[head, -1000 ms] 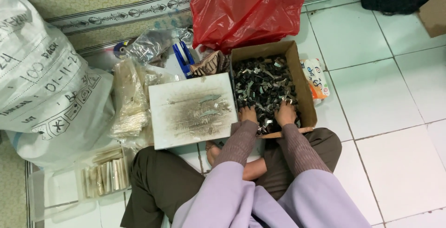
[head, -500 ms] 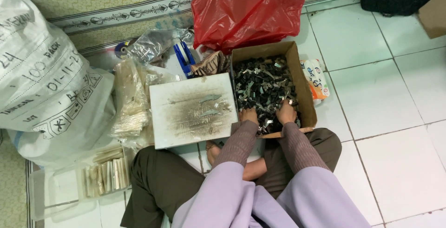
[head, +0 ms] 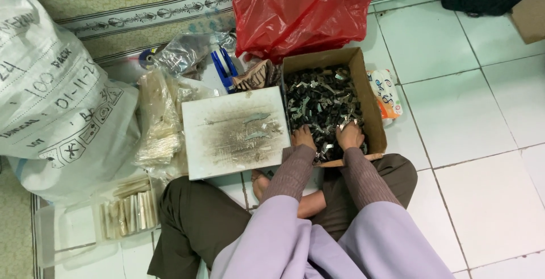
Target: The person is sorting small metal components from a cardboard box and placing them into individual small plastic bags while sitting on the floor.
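red bag (head: pixel 304 9), brown box (head: pixel 372 111)

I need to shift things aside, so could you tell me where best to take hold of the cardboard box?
Probably by the right side wall of the cardboard box, from the right: that rim is bare, while the white board presses the left and both hands sit inside.

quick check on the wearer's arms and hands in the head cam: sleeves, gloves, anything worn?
Both hands are bare: the left hand and the right hand show no gloves, and no rings or watch can be made out. Each forearm wears a snug, ribbed knit sleeve in a dull mauve-brown, reaching the wrist. Over the upper arms lies a loose, pale lilac garment.
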